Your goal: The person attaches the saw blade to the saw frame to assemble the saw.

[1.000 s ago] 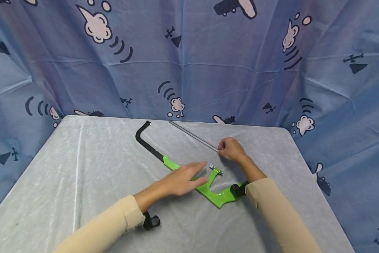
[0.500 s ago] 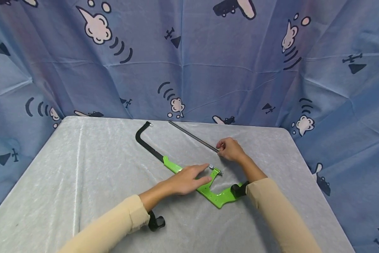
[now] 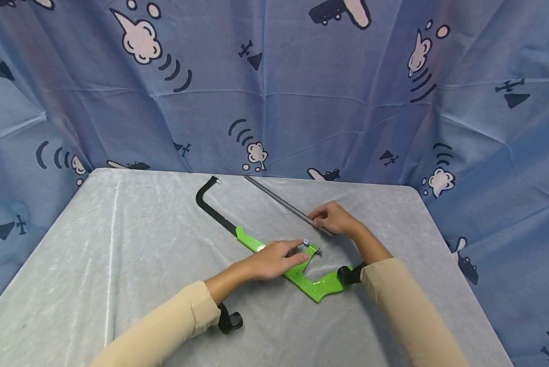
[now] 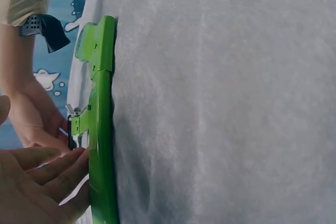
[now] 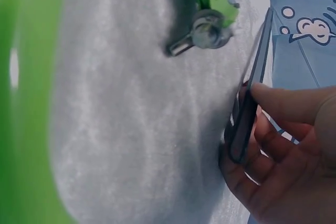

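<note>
A green and black hacksaw frame (image 3: 319, 288) lies diagonally on the table, its black arm (image 3: 216, 214) bent at the far left end. My left hand (image 3: 272, 260) extends over the green middle of the frame, fingers loosely straight, the index fingertip right by the small metal blade holder (image 3: 306, 242). In the left wrist view its fingertips meet the side of the green frame (image 4: 102, 145). Just beyond the frame, my right hand (image 3: 335, 219) pinches the near end of a long grey hacksaw blade (image 3: 276, 196). The right wrist view shows the thumb on top of the blade (image 5: 245, 127).
A wing nut (image 5: 207, 29) sits at the frame's blade holder. The table (image 3: 155, 265) has a pale grey velvety cover. A blue patterned curtain (image 3: 302, 76) hangs right behind its far edge. Black wrist mounts (image 3: 230, 322) stick out beside both sleeves.
My right hand has shifted its grip slightly along the blade, so the near end now shows past the fingers. My left hand has moved a little right, toward the blade holder.
</note>
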Motion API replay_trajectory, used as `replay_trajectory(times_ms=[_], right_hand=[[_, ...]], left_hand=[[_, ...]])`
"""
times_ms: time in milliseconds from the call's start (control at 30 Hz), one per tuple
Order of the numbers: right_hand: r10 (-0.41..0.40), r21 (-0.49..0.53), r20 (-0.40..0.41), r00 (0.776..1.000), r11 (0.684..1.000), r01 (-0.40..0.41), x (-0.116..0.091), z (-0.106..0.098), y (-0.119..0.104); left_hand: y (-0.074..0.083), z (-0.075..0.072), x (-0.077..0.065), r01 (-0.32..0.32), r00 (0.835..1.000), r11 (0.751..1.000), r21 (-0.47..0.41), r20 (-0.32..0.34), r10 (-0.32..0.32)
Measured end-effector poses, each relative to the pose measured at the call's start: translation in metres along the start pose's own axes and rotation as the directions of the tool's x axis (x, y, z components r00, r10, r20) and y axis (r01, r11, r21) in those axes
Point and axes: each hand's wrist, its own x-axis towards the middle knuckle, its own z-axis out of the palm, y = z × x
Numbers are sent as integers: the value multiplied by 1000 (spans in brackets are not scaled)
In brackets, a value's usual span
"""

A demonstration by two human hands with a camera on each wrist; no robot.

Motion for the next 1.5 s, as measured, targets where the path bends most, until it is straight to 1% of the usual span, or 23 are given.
replay_trajectory(times_ms=[133,400,600,700,800,900,1233,1367,1500], right_hand=[[46,61,46,998,997,-49,-2,-1,-2],[77,169,85,993,981,-91,-1,-2,4],[97,290,125,987,948,-130,-3,-3,6],[105,338,137,985,930,-146,-4,-3,5],[108,371,140,984,916,-153,-5,-3,4],[97,386,144,985,911,-146,-7,-3,1],[59,459,188,980,877,-140,-7,-3,-9],[41,472,198,979,872,-132,-6,-2,-12],[26,480,204,979,868,-123,-6,-1,-15]], left_hand=[[0,1,2,2,1000,1000,-8,3,-2],[3,0,4,11,1000,999,-40,16,-10],[1,2,9,-23,1000,1000,3,6,23],[1,3,11,-29,1000,999,18,3,29],[1,4,13,-34,999,999,10,-2,34],[2,4,15,-41,999,999,-11,-2,41],[4,5,18,4,1000,993,-115,10,-3],[4,6,19,43,999,987,-154,3,-43],[4,7,21,81,997,983,-163,-2,-82]])
